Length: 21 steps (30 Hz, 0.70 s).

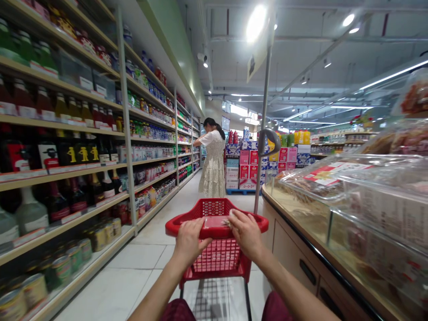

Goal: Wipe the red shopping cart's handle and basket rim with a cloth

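Note:
A red plastic shopping cart [216, 258] stands right in front of me, its basket made of open grid. My left hand [190, 240] rests over the left part of the cart's handle [214, 221], fingers bent across the top and thumb pointing inward below. On the right part of the same handle lies my right hand [245, 232], its fingers curled over the bar. Something small and whitish shows at the right fingertips, too blurred to name. Through the grid the basket looks pinkish red, and its contents cannot be made out.
Tall shelves [147, 158] of bottles and cans line the left side. At right, a counter [294, 209] carries clear plastic food packs [327, 174]. A person [212, 156] in a pale dress stands ahead, beside stacked cartons [249, 165]. A grey pole [264, 111] rises near the cart.

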Available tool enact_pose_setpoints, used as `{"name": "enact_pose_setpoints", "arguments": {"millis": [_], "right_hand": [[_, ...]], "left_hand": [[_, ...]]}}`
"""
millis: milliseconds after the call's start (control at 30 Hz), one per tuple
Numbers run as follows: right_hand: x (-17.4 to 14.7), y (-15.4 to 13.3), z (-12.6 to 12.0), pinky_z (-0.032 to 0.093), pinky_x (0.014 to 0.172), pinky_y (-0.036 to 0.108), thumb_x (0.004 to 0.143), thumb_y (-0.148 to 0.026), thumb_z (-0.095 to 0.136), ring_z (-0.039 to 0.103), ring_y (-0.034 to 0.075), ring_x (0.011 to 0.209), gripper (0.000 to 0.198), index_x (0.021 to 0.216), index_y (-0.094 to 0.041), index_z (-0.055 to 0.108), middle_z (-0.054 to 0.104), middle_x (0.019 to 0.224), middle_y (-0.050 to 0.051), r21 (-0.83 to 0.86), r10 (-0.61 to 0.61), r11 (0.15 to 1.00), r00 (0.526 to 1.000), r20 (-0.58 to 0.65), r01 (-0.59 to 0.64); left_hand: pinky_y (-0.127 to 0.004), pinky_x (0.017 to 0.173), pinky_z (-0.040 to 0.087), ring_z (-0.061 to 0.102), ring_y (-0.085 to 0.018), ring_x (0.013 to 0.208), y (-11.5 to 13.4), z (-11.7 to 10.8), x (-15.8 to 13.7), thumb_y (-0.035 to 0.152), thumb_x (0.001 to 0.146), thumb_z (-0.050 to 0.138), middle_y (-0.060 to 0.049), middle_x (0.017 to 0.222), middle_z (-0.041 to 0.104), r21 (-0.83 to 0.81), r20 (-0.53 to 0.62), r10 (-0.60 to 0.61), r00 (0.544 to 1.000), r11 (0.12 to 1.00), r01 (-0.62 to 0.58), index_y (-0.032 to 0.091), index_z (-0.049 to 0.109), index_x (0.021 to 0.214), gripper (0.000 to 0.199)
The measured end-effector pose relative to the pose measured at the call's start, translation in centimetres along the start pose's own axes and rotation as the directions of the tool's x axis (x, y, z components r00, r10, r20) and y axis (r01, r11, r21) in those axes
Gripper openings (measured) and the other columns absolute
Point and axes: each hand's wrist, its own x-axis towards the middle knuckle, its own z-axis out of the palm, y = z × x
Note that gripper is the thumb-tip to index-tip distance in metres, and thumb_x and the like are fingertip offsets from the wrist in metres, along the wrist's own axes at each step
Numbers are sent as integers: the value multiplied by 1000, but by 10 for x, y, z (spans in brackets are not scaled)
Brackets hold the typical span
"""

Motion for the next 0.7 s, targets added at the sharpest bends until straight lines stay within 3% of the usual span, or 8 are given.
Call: {"name": "enact_pose_setpoints", "arguments": {"millis": [67, 133, 267, 333, 433, 567, 633, 700], "right_hand": [[-3, 12, -7, 35, 91, 42, 81, -19, 42, 49, 22, 108, 27, 100, -24, 61, 52, 119, 8, -21, 105, 994, 994, -22, -106], [1, 5, -4, 39, 88, 37, 81, -20, 42, 51, 21, 105, 26, 95, -23, 64, 51, 120, 9, 20, 144, 989, 989, -30, -144], [15, -41, 18, 36, 92, 35, 78, -27, 52, 45, 21, 112, 24, 100, -26, 63, 50, 122, 6, 110, -45, 993, 999, 8, 44], [17, -48, 23, 33, 94, 39, 77, -29, 54, 43, 21, 114, 26, 102, -28, 61, 51, 122, 4, 101, -86, 991, 996, 10, 84], [7, -18, 11, 30, 94, 43, 82, -30, 48, 46, 20, 110, 21, 97, -29, 63, 53, 120, 4, 34, -13, 999, 1000, -20, 14], [-6, 32, -11, 34, 90, 44, 84, -28, 41, 54, 21, 99, 24, 88, -24, 65, 58, 110, 8, -98, 174, 979, 983, -62, -179], [-5, 29, -8, 39, 86, 41, 83, -27, 41, 56, 21, 94, 24, 87, -22, 65, 57, 111, 9, -80, 214, 972, 974, -69, -219], [-1, 8, 3, 41, 86, 37, 82, -24, 43, 54, 20, 98, 23, 88, -22, 65, 55, 114, 8, 0, 128, 992, 988, -82, -128]], "left_hand": [[-43, 87, 36, 53, -26, 97, 2, 0, 0, 33, 66, 60, -11, 108, 60, 3, -7, -8, 1000, 1000, 8, 15, 50, 111, 49], [-43, 88, 36, 53, -26, 97, 4, 1, 0, 33, 66, 60, -11, 107, 60, 9, -14, -14, 1000, 1000, 14, 14, 50, 111, 50], [-42, 87, 36, 53, -25, 97, 7, 4, 2, 30, 69, 55, -11, 106, 60, 20, -2, -5, 1000, 1000, 5, 14, 52, 107, 41], [-41, 87, 37, 54, -25, 97, 7, 4, 2, 28, 69, 54, -10, 107, 60, 19, 0, 2, 1000, 1000, -2, 15, 52, 107, 40], [-42, 87, 37, 53, -25, 98, 6, 3, 1, 32, 68, 58, -10, 108, 59, 12, -2, -1, 1000, 1000, 1, 16, 50, 111, 46], [-43, 88, 36, 52, -26, 98, 7, 3, -1, 34, 66, 60, -10, 108, 59, 11, -3, -15, 1000, 1000, 15, 16, 50, 111, 50], [-43, 88, 35, 52, -26, 98, 9, 3, -1, 34, 66, 61, -11, 108, 59, 12, -5, -18, 1000, 1000, 18, 15, 50, 111, 51], [-43, 88, 36, 53, -26, 98, 10, 4, 0, 34, 66, 61, -11, 108, 59, 16, -10, -13, 1000, 1000, 13, 16, 50, 112, 50]]}}
